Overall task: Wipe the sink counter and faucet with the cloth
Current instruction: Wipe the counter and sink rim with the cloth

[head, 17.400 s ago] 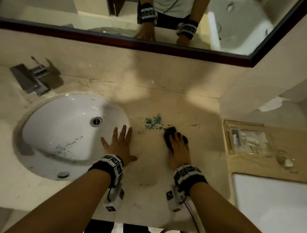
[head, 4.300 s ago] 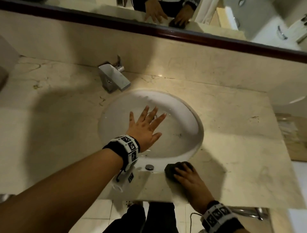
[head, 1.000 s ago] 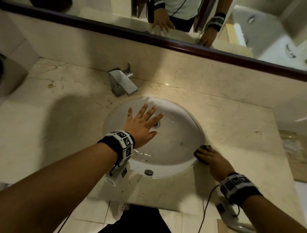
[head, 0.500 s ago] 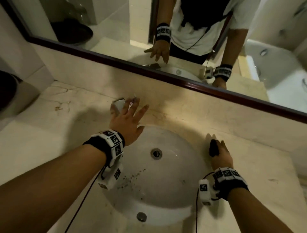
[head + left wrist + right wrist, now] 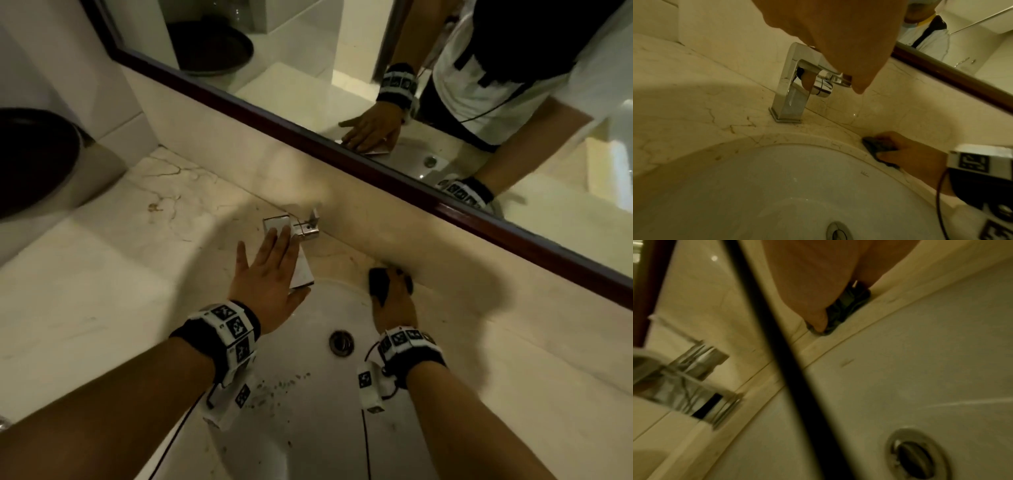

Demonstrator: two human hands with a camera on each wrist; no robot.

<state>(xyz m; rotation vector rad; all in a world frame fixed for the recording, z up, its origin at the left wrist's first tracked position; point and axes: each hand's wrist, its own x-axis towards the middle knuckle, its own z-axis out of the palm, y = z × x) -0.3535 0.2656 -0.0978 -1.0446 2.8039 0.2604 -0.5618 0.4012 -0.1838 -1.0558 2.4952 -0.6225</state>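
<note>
A small dark cloth (image 5: 378, 283) lies on the beige marble counter (image 5: 102, 291) behind the white sink basin (image 5: 308, 411), close to the backsplash. My right hand (image 5: 394, 298) presses down on it with fingers over it; the same cloth (image 5: 877, 146) (image 5: 846, 308) shows in both wrist views. The square chrome faucet (image 5: 294, 246) stands left of it. My left hand (image 5: 270, 270) lies flat with straight fingers on the faucet's spout (image 5: 795, 81).
A dark-framed mirror (image 5: 342, 144) runs above the backsplash and reflects both hands. A round drain (image 5: 340, 342) sits in the basin, with green specks (image 5: 281, 383) on its near slope. A dark round object (image 5: 30, 161) stands at the far left.
My right hand has slid the cloth from the sink's right rim round to the strip behind the basin. My left hand has settled flat onto the faucet spout.
</note>
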